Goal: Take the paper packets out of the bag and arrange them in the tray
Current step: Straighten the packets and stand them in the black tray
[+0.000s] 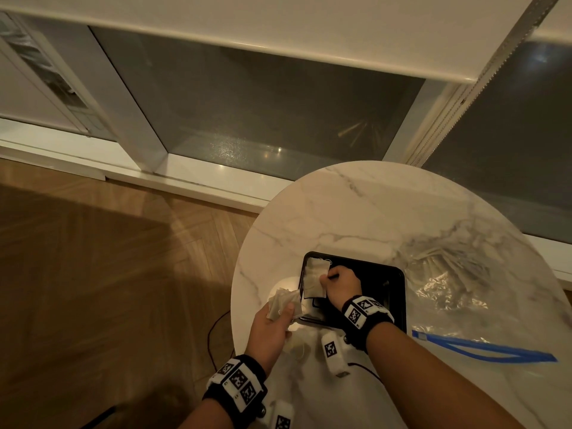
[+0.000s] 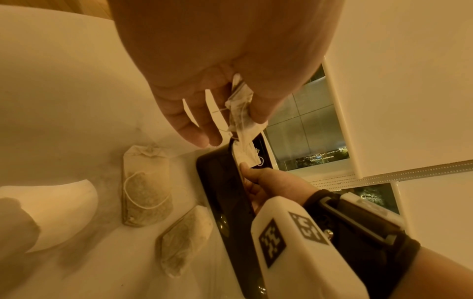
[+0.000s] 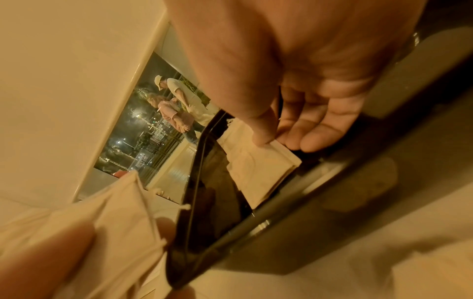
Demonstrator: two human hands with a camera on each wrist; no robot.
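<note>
A black tray (image 1: 388, 283) sits on the round marble table (image 1: 356, 212). My right hand (image 1: 326, 278) pinches the edge of a paper packet (image 1: 313, 278) that lies in the tray's left part; in the right wrist view the thumb and fingers (image 3: 314, 133) hold that packet (image 3: 258, 170) by its corner. Just left of the tray, my left hand (image 1: 284, 311) grips a bunch of packets (image 1: 283, 301), seen up close in the left wrist view as crumpled packets (image 2: 242, 115) with strings. A clear bag (image 1: 458, 289) with a blue zip lies to the tray's right.
Two loose packets (image 2: 145, 186) (image 2: 184, 240) lie flat on the table near the tray's front left corner. The table edge curves close behind my left hand, with wooden floor (image 1: 93, 274) and a cable below. Windows stand beyond the table.
</note>
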